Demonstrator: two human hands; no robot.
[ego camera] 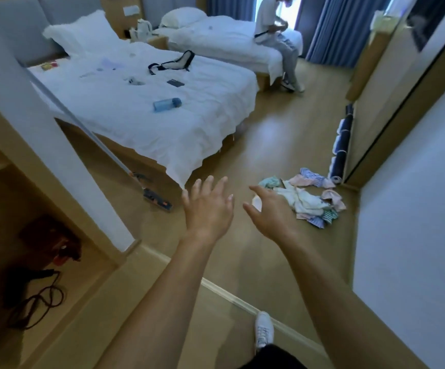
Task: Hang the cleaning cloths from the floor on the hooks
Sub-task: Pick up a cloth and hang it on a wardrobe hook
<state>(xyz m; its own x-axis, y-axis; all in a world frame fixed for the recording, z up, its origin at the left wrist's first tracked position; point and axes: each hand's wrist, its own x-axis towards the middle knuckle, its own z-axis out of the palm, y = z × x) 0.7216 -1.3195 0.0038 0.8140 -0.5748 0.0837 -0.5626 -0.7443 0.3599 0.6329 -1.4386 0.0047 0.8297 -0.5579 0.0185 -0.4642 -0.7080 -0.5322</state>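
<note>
A heap of cleaning cloths [309, 199], white, pink, mint and blue-striped, lies on the wooden floor near the right wall. My left hand [208, 209] is stretched out in front of me with fingers spread and holds nothing. My right hand [269, 211] reaches forward with relaxed, slightly bent fingers, its fingertips overlapping the left edge of the heap in view; I cannot tell if they touch. No hooks are in view.
A white bed [141, 107] fills the left middle, with a mop [152, 197] leaning by its foot. A person [277, 41] sits on the far bed. Rolled dark mats [342, 145] line the right wall. A raised threshold [229, 294] crosses the floor by my shoe [264, 330].
</note>
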